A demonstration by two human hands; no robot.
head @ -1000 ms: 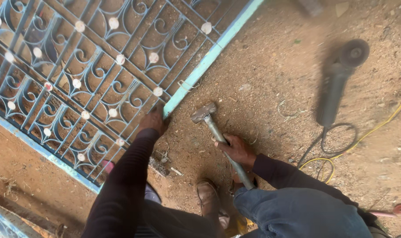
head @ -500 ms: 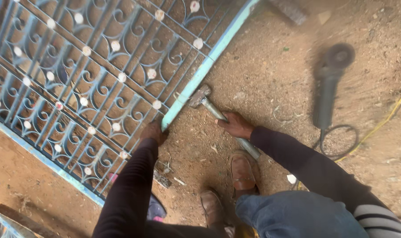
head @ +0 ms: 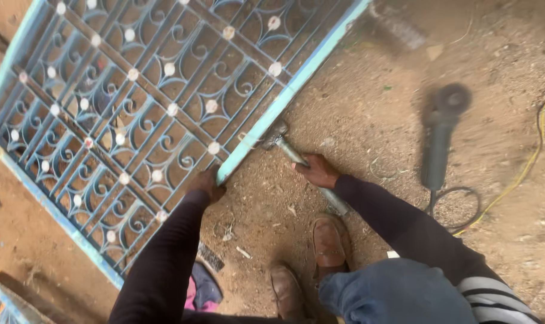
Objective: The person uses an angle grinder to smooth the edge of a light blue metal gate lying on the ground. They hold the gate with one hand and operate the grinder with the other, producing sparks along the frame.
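Taking the ornate metal gate (head: 158, 114) as the landmark, lying flat on the bare dirt ground (head: 368, 120): nearest the camera, below the gate's right-hand frame, are two brown leather shoes (head: 329, 243) and a knee in blue jeans (head: 398, 294). Just left of the shoes, near the gate's lower corner, lies a crumpled pink and dark cloth (head: 202, 288).

The left hand (head: 208, 185), in a dark sleeve, is clenched on the pale blue edge of the gate's frame, grasping it near the lower end of the right-hand bar. The right hand (head: 318, 171) has its grip closed around the handle of a hammer (head: 302, 165), just right of that same bar. The hammer's head touches or lies just beside the frame's edge; blur keeps me from telling which.

Farther right of the gate, well apart from it, an angle grinder (head: 440, 141) lies on the dirt, its dark cord looped below it. A yellow cable (head: 527, 165) runs past it farther out.
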